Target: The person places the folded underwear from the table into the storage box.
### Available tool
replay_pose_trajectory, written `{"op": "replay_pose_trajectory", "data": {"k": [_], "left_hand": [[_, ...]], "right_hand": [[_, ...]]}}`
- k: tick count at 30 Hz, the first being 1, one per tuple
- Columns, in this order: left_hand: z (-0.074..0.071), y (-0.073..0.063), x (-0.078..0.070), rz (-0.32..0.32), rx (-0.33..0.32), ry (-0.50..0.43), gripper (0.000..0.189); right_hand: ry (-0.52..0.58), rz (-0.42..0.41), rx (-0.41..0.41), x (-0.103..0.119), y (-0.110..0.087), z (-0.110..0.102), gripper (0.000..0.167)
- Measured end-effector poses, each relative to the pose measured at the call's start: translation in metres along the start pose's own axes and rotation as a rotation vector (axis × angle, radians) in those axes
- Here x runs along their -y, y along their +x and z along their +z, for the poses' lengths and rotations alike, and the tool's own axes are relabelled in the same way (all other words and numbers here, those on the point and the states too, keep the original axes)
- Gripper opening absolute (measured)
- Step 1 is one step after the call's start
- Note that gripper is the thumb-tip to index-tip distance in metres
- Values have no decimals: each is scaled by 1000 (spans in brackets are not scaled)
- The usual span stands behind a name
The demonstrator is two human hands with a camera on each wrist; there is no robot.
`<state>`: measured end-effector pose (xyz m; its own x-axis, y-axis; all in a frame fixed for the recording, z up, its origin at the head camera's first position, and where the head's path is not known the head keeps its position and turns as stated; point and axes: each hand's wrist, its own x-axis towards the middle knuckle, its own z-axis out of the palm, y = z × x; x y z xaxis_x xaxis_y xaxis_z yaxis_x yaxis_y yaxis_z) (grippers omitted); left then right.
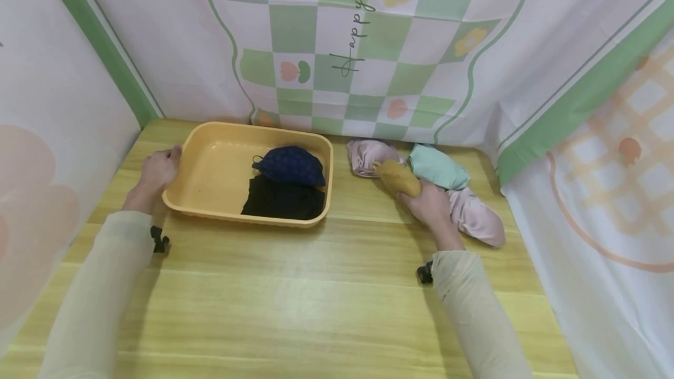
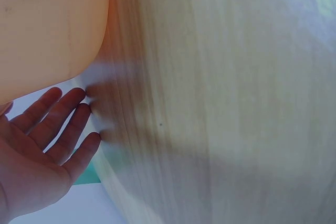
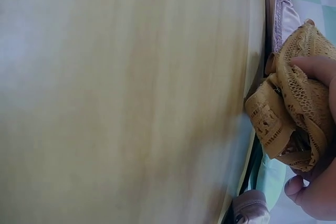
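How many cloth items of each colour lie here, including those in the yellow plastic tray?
Dark blue cloth bundle: 1
Black flat cloth: 1
Mustard lace bundle: 1
Mint green cloth bundle: 1
Pale pink cloth bundles: 2
Total: 6

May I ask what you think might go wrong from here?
The right hand holds the lacy yellow bra close beside the green bundle, so lifting it might drag that bundle along. The left hand is at the edge of the tray, so a careless push might shift it.
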<state>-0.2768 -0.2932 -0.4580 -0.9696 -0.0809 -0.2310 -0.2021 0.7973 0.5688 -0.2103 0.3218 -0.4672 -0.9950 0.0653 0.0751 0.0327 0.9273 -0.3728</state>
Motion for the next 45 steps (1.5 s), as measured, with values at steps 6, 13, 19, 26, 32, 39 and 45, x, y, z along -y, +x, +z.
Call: {"op": "replay_pose_trajectory", "data": {"k": [6,13,19,26,32,39,45], "left_hand": [[0,-1,-2,-22,7,-14,85],[0,-3,-3,-10,3,1,83],[-1,-3,-2,-1,9,4,83],[-1,-3,-2,1,14,9,84],[0,-2,-3,-7,12,4,84],[0,-2,-3,-15,14,-2,84],[0,-2,-2,-3,4,-1,83]], "right_hand": [[31,8,-27,1,-2,-1,45],[51,50,-51,6,-3,-4,58],[66,32,-78,14,-3,-6,51],[75,4,-110,23,-4,-9,47],[105,-3,-118,31,-4,-13,46],[129,11,-96,42,-5,-18,48],[130,4,-102,48,-4,-19,49]]}}
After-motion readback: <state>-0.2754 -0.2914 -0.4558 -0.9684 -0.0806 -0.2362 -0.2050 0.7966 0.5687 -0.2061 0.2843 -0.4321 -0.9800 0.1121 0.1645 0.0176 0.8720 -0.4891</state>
